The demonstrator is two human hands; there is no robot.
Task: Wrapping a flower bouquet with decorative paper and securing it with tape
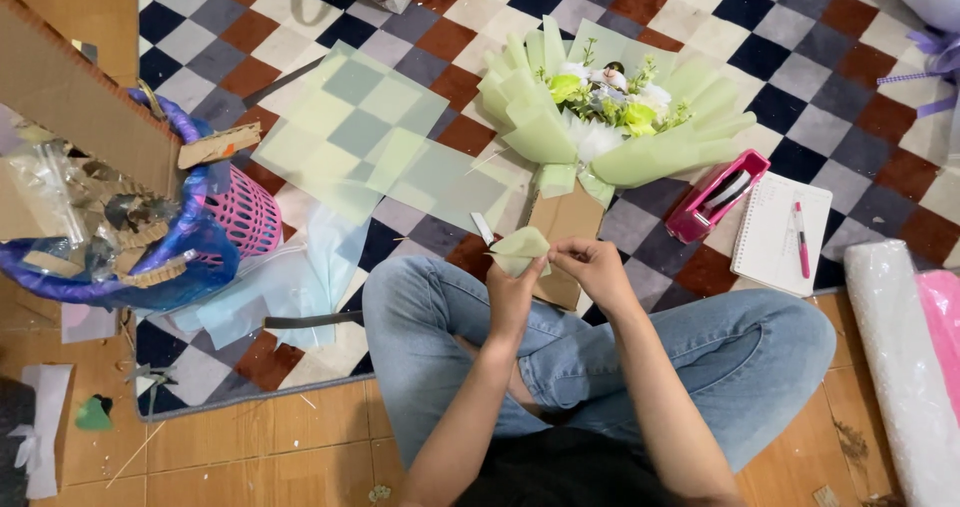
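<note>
the person sits cross-legged on a checkered mat [700, 27], both hands raised over the knees. the left hand [512, 292] and right hand [590, 267] meet on a small folded piece of pale green paper [519, 248]. the left thumb and fingers are pressed together on the paper's lower edge, pinching it from below; the right fingers pinch its right corner, just beside the left hand. most of the paper sticks up and out to the left above the fingertips, its fold pointing away from the body.

just past the hands lies a bouquet [610, 107] wrapped in the same green paper, its brown stem wrap pointing toward the hands. flat green sheets [360, 127] lie to the left of it. a pink basket [245, 212] lined with a blue bag [200, 257] full of scraps stands farther left. to the right, a pink tape holder [715, 197] sits beside a notebook [775, 232] with a pink pen [801, 239] on it.
</note>
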